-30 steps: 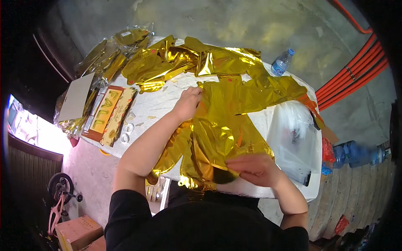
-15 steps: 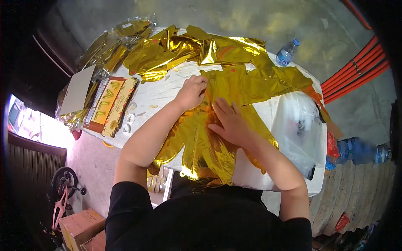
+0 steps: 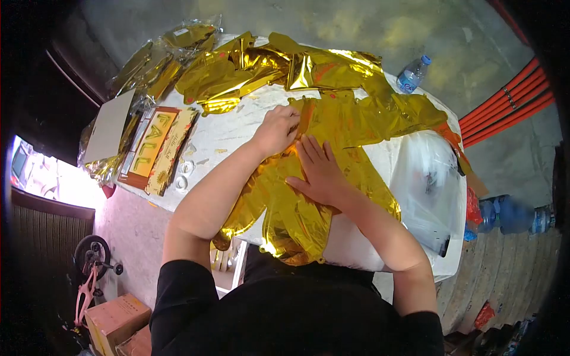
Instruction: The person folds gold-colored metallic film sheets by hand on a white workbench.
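A flat, uninflated gold foil balloon (image 3: pixel 297 222) lies spread in front of me, its lobes reaching the table's near edge. My left hand (image 3: pixel 278 130) has its fingers curled closed on the foil's upper left edge; the fingertips are partly hidden. Just below and to the right, my right hand (image 3: pixel 323 175) rests palm down on the foil, fingers stretched out and thumb apart. More gold foil (image 3: pixel 243 74) sits crumpled along the far side of the table.
On the left are a balloon package marked FALL (image 3: pixel 155 141), a pale card (image 3: pixel 111 127), bagged foil (image 3: pixel 142 68) and white ribbon rolls (image 3: pixel 184 167). A water bottle (image 3: pixel 414 75) stands at the far right. Clear plastic bags (image 3: pixel 424 181) cover the white table's (image 3: pixel 356 249) right side.
My right hand has slid slightly with its fingers closer to my left hand. The near lobes of the foil lie flatter and have spread to the right. My left hand stays at the edge.
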Tool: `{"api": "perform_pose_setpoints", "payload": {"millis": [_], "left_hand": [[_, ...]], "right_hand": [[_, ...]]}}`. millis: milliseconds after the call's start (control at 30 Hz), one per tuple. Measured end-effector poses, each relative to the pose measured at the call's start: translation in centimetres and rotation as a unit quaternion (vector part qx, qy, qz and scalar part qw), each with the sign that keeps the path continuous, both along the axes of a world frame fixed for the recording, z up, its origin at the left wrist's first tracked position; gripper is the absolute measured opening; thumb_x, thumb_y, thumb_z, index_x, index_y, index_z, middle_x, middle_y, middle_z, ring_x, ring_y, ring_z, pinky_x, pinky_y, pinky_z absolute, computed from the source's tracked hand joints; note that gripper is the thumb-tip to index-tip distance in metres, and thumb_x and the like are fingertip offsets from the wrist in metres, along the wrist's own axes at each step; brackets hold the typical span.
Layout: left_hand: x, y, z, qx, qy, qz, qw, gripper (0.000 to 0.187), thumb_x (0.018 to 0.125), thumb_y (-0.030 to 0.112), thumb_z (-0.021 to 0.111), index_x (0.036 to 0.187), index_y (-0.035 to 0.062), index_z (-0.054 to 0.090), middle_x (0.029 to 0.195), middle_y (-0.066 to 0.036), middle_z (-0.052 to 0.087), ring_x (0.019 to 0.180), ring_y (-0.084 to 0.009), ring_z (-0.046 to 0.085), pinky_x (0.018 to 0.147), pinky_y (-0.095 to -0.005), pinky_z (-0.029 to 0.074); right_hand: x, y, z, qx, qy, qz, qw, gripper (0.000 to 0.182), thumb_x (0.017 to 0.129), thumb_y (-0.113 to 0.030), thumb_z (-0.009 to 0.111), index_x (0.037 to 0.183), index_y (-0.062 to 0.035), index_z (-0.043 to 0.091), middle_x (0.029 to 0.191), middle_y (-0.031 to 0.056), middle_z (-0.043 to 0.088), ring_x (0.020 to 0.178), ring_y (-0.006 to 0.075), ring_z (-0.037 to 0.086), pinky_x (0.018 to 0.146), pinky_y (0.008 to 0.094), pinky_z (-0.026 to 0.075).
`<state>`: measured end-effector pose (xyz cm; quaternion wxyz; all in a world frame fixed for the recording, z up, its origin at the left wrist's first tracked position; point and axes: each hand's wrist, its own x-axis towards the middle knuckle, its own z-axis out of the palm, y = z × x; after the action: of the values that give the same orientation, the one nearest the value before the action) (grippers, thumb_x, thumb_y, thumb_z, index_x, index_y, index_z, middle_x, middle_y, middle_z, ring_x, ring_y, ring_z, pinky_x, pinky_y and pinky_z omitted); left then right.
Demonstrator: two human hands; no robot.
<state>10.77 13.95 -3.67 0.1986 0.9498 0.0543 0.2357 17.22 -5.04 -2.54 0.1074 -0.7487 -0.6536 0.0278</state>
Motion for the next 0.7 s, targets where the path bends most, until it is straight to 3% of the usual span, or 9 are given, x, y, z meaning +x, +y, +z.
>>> {"api": "perform_pose_setpoints", "payload": {"millis": [100, 200, 267, 367, 700], "left_hand": [[-0.1, 0.2, 0.5, 0.010, -0.004, 0.007, 1.000, 0.028, 0.075, 0.007, 0.063, 0.103, 0.0039, 0.064, 0.107, -0.009, 0.056, 0.104, -0.0298, 0.050, 0.092, -0.0400, 0.041], [-0.2, 1.2, 1.4, -0.072, 0.053, -0.016, 0.996, 0.023, 0.074, 0.002, 0.062, 0.096, -0.0013, 0.061, 0.106, -0.015, 0.056, 0.104, -0.0341, 0.050, 0.091, -0.0397, 0.042], [-0.6, 2.0, 1.0, -0.044, -0.014, -0.042, 0.998, 0.029, 0.075, 0.008, 0.063, 0.103, 0.0008, 0.062, 0.105, -0.015, 0.060, 0.103, -0.0344, 0.053, 0.089, -0.0405, 0.045], [-2.7, 1.7, 1.9, 0.025, 0.034, -0.032, 0.999, 0.028, 0.076, 0.010, 0.063, 0.102, -0.0008, 0.062, 0.108, -0.015, 0.059, 0.106, -0.0338, 0.053, 0.091, -0.0405, 0.044], [-4.3, 0.7, 1.3, 0.081, 0.013, -0.036, 0.996, 0.025, 0.083, 0.014, 0.059, 0.105, 0.0012, 0.061, 0.115, -0.012, 0.057, 0.108, -0.0304, 0.051, 0.092, -0.0398, 0.042]], "right_hand": [[0.0, -0.2, -0.5, 0.031, -0.019, 0.009, 0.999, 0.082, 0.088, -0.055, 0.047, 0.140, 0.0067, 0.028, 0.148, 0.0227, 0.026, 0.140, 0.0345, 0.019, 0.113, 0.0517, 0.012], [-0.1, -0.3, -0.4, 0.050, -0.014, 0.006, 0.999, 0.082, 0.088, -0.054, 0.047, 0.140, 0.0065, 0.028, 0.147, 0.0224, 0.027, 0.140, 0.0347, 0.021, 0.112, 0.0525, 0.014], [0.0, -0.3, -0.3, 0.050, -0.013, 0.008, 0.999, 0.082, 0.088, -0.054, 0.048, 0.140, 0.0064, 0.028, 0.147, 0.0225, 0.028, 0.140, 0.0348, 0.021, 0.112, 0.0526, 0.014], [-0.1, -0.3, -0.5, 0.052, -0.010, 0.013, 0.999, 0.082, 0.088, -0.053, 0.048, 0.140, 0.0063, 0.028, 0.147, 0.0226, 0.028, 0.139, 0.0350, 0.022, 0.112, 0.0526, 0.015], [0.8, 0.6, 0.1, 0.010, -0.005, 0.020, 1.000, 0.084, 0.087, -0.055, 0.049, 0.141, 0.0042, 0.026, 0.148, 0.0248, 0.025, 0.139, 0.0377, 0.021, 0.113, 0.0521, 0.013]]}}
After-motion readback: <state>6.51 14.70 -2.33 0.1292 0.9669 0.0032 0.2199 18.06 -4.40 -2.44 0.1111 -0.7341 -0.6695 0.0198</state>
